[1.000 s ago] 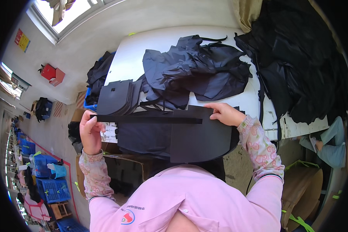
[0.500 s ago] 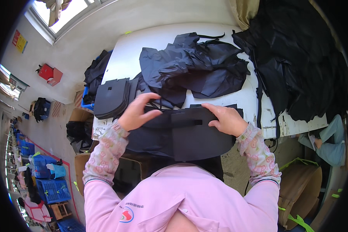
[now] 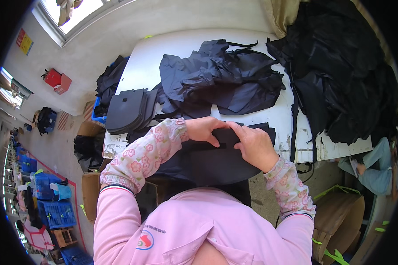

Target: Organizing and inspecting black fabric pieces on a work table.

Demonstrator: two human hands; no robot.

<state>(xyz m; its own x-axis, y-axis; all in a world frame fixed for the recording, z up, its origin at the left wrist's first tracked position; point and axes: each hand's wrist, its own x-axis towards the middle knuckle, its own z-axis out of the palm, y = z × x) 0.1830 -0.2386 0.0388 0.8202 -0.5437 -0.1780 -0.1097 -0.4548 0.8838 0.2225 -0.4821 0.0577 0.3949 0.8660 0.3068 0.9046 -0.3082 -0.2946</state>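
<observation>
A flat black panel point(image 3: 219, 167) with rounded corners and a small slot lies at the table's near edge, partly over my lap. My left hand point(image 3: 204, 130) pinches its far edge beside the slot, thumb on the near face and fingers partly hidden behind. Closed on the same edge just to the right is my right hand point(image 3: 256, 148), its index fingertip nearly meeting the left one. Dark fabric point(image 3: 174, 165) hangs under and left of the panel. More black layers point(image 3: 267, 132) show behind my right hand.
A stack of similar black panels point(image 3: 124, 112) sits at the table's left. Crumpled black fabric point(image 3: 221, 81) covers the middle of the white table point(image 3: 141, 59). On the right rises a large black fabric pile point(image 3: 340, 75). Cardboard boxes point(image 3: 340, 216) stand below, and another person's legs point(image 3: 373, 170) show at far right.
My left hand has moved right from beside the panel stack to the panel's far edge. My right hand has shifted slightly down, and both hands now meet near the slot.
</observation>
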